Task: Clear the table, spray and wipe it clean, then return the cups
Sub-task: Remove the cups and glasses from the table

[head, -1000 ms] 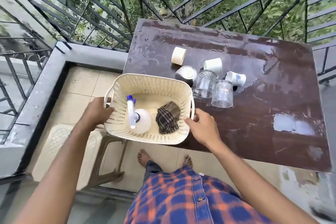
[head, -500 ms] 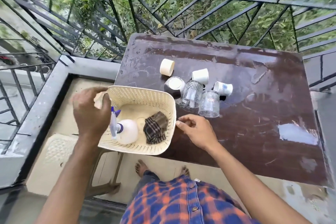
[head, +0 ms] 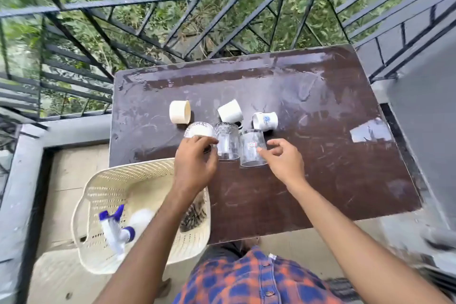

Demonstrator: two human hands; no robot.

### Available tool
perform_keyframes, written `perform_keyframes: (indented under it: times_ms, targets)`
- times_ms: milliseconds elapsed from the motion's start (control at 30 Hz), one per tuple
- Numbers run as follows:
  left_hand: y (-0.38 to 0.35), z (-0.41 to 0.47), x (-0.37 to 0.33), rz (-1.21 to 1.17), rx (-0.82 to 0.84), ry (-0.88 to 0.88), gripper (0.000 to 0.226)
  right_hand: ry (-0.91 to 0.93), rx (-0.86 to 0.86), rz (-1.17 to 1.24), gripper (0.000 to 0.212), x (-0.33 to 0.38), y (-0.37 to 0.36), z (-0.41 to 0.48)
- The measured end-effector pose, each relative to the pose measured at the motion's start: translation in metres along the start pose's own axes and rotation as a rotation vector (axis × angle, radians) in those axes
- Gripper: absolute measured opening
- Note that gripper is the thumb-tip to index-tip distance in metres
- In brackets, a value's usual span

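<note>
Several cups stand grouped on the dark brown table (head: 320, 168). At the back are a cream cup (head: 179, 111) on its side, a white cup (head: 230, 111) and a white cup with a blue print (head: 266, 120). In front stand an upturned patterned cup (head: 198, 129), a clear patterned glass (head: 227, 140) and a clear glass with a red label (head: 251, 153). My left hand (head: 196, 163) curls its fingers round the near side of the patterned cup. My right hand (head: 283, 159) is spread, its forefinger tip touching the labelled glass.
A cream perforated basket (head: 103, 195) sits low beside the table's left front corner, holding a white spray bottle with a blue trigger (head: 114, 229) and a dark checked cloth (head: 193, 215). A black metal railing (head: 172, 0) runs close behind and left of the table. A grey wall (head: 427, 118) stands at the right.
My left hand let go of the basket rim and moved up to the patterned cup. My right hand moved forward to the labelled glass. The view shifted over the table.
</note>
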State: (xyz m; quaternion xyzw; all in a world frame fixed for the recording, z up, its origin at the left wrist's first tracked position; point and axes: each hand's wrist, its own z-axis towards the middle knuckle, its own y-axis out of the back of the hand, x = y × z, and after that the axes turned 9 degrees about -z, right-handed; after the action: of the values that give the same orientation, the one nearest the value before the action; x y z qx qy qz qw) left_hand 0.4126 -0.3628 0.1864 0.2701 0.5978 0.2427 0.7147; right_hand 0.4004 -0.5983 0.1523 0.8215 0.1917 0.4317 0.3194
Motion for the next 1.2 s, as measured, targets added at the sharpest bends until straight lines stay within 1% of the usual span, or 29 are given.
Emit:
perform_keyframes:
  times_ms: [67, 100, 167, 233, 267, 367, 433, 500, 667, 833, 900, 967, 1100, 1200]
  targets:
    - [-0.006, 0.016, 0.001, 0.089, 0.023, 0.026, 0.023, -0.033, -0.016, -0.072, 0.058, 0.000, -0.006, 0.003]
    - [-0.009, 0.025, -0.001, 0.130, 0.075, 0.084, 0.028, -0.044, -0.009, -0.101, 0.068, -0.001, -0.011, 0.004]
    - [-0.019, 0.042, -0.004, 0.188, 0.271, 0.251, 0.044, -0.054, 0.037, -0.135, 0.082, -0.002, -0.022, 0.006]
    - [-0.033, 0.058, -0.005, 0.224, 0.467, 0.387, 0.063, -0.049, 0.060, -0.148, 0.089, -0.001, -0.033, 0.007]
    - [-0.039, 0.065, -0.005, 0.244, 0.521, 0.426, 0.071, -0.043, 0.059, -0.153, 0.091, 0.001, -0.037, 0.007]
    - [-0.054, 0.083, -0.003, 0.337, 0.592, 0.470, 0.088, -0.051, 0.055, -0.158, 0.099, 0.006, -0.045, 0.009]
    - [-0.062, 0.088, -0.003, 0.362, 0.626, 0.512, 0.097, -0.054, 0.060, -0.149, 0.101, 0.007, -0.047, 0.011]
    - [-0.068, 0.086, -0.004, 0.349, 0.623, 0.561, 0.105, -0.053, 0.065, -0.136, 0.097, 0.006, -0.046, 0.012]
    - [-0.084, 0.072, -0.008, 0.237, 0.516, 0.655, 0.116, -0.035, 0.070, -0.119, 0.090, -0.008, -0.033, 0.018]
    - [-0.099, 0.059, -0.023, 0.330, 0.481, 0.721, 0.124, 0.002, 0.028, 0.023, 0.067, -0.033, -0.006, 0.015]
    - [-0.102, 0.055, -0.027, 0.311, 0.442, 0.732, 0.122, 0.018, 0.024, 0.060, 0.066, -0.045, 0.007, 0.014]
    - [-0.099, 0.050, -0.028, 0.283, 0.400, 0.733, 0.115, 0.047, 0.029, 0.103, 0.067, -0.055, 0.021, 0.013]
    - [-0.083, 0.039, -0.039, 0.219, 0.348, 0.651, 0.098, 0.165, 0.032, 0.140, 0.073, -0.066, 0.049, 0.012]
    - [-0.063, 0.030, -0.054, 0.111, 0.240, 0.549, 0.097, 0.286, -0.003, 0.162, 0.075, -0.060, 0.069, 0.013]
